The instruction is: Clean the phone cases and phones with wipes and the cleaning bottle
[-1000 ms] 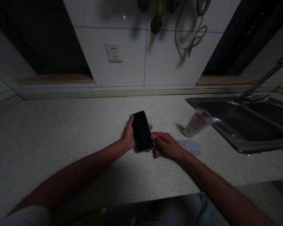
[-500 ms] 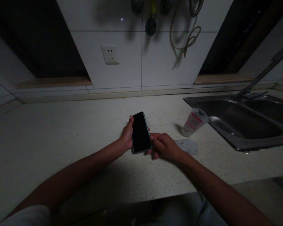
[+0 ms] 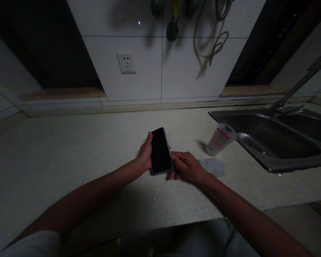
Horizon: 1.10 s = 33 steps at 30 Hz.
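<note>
A smartphone (image 3: pixel 161 151) with a dark screen is held above the counter, its top tilted slightly left. My left hand (image 3: pixel 145 151) is closed around it from the left, thumb along the left edge and fingers behind. At the lower right edge my right hand (image 3: pixel 187 166) pinches the phone's rim with thumb and index finger, the other fingers curled below. A thin pale strip shows along that edge by the fingertips; whether it is a case's rim cannot be made out. Partly behind my right hand lies a flat grey packet (image 3: pixel 212 166) with dark lettering.
A clear plastic cup (image 3: pixel 220 139) with pink print stands right of the packet, leaning rightward. Beyond it is a steel double sink (image 3: pixel 270 166) with a faucet (image 3: pixel 296 87). A socket (image 3: pixel 126 63) and a looped cord (image 3: pixel 212 53) are on the tiled wall behind the counter (image 3: pixel 69 142).
Both hands stay on the phone in nearly the same pose. The right hand's lower fingers have shifted slightly, and the view has moved a little.
</note>
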### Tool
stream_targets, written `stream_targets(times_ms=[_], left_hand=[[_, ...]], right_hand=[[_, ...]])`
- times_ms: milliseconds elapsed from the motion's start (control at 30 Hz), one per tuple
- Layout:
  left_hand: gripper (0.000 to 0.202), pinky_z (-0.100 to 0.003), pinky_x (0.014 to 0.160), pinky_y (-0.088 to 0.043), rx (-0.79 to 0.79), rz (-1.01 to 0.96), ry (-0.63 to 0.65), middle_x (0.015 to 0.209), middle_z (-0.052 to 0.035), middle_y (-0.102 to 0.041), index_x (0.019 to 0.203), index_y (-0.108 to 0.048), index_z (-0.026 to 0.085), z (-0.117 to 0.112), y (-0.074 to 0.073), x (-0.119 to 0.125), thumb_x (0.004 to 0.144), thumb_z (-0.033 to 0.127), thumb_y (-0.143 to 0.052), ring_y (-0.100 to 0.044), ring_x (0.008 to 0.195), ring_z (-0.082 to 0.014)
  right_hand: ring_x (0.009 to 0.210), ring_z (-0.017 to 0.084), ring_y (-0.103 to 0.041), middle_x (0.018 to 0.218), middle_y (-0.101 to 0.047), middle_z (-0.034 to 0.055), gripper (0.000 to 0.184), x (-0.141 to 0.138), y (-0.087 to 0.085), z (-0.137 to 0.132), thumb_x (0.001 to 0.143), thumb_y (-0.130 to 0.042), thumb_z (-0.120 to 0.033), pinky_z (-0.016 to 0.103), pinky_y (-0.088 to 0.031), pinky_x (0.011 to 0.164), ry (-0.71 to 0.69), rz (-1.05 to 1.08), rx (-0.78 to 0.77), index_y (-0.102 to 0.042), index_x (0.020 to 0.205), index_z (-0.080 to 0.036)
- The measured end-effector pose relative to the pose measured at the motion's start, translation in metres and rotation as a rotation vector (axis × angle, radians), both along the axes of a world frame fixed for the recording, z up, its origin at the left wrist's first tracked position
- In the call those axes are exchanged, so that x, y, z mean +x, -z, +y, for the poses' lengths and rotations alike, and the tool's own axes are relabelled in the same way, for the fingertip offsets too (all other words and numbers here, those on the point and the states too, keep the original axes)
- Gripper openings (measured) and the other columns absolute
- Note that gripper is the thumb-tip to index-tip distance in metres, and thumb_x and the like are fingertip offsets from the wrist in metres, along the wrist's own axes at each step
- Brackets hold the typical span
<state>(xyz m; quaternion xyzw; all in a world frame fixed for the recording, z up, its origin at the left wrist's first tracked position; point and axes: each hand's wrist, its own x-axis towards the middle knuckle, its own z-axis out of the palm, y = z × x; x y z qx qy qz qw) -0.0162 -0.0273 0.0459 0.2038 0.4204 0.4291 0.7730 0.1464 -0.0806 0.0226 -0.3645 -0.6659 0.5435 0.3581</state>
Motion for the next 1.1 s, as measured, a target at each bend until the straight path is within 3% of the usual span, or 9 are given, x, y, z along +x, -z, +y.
stream_targets(times_ms=[400,633,900,1000,1100], left_hand=[[0.068,-0.034,0.059,-0.056,-0.018,-0.011,-0.025,0.063,-0.0123,-0.068,0.076,-0.067,0.010,-0.003,-0.003,0.001,0.097,0.065,-0.032,-0.066,0.054,-0.0213],[0.071,-0.037,0.062,-0.057,-0.098,-0.040,0.089,0.062,-0.0127,-0.067,0.077,-0.066,0.009,-0.001,-0.003,-0.003,0.096,0.067,-0.029,-0.066,0.056,-0.0223],[0.063,-0.036,0.067,-0.056,0.030,-0.061,-0.022,0.072,-0.0117,-0.070,0.087,-0.066,0.011,0.007,0.005,-0.001,0.095,0.066,-0.037,-0.067,0.063,-0.0214],[0.049,-0.035,0.070,-0.055,0.082,-0.018,-0.068,0.072,-0.0074,-0.068,0.090,-0.064,0.013,0.006,0.010,0.002,0.092,0.060,-0.052,-0.065,0.063,-0.0193],[0.041,-0.032,0.075,-0.052,0.260,0.050,-0.124,0.079,-0.0033,-0.067,0.106,-0.059,0.015,0.000,0.013,0.007,0.082,0.046,-0.072,-0.065,0.071,-0.0174]], right_hand=[[0.053,0.016,-0.070,0.066,-0.070,0.0054,0.054,0.000,-0.001,0.000,0.094,-0.046,-0.065,0.022,-0.053,0.045,-0.006,0.041,-0.013,-0.063,0.096,-0.014],[0.061,0.017,-0.073,0.072,-0.071,0.0056,0.048,-0.003,0.000,0.000,0.092,-0.054,-0.060,0.022,-0.056,0.049,-0.014,0.115,-0.011,-0.065,0.098,-0.014],[0.050,0.015,-0.069,0.061,-0.066,0.0021,0.048,-0.003,0.003,0.009,0.087,-0.057,-0.062,0.019,-0.049,0.042,0.097,0.100,-0.071,-0.066,0.089,-0.014],[0.048,0.016,-0.068,0.058,-0.065,0.0021,0.050,-0.002,0.005,0.014,0.084,-0.061,-0.063,0.020,-0.048,0.040,0.145,0.141,-0.122,-0.066,0.086,-0.014],[0.047,0.016,-0.067,0.060,-0.065,0.0026,0.049,0.001,0.005,0.016,0.082,-0.062,-0.062,0.021,-0.047,0.038,0.238,0.148,-0.105,-0.067,0.088,-0.013]])
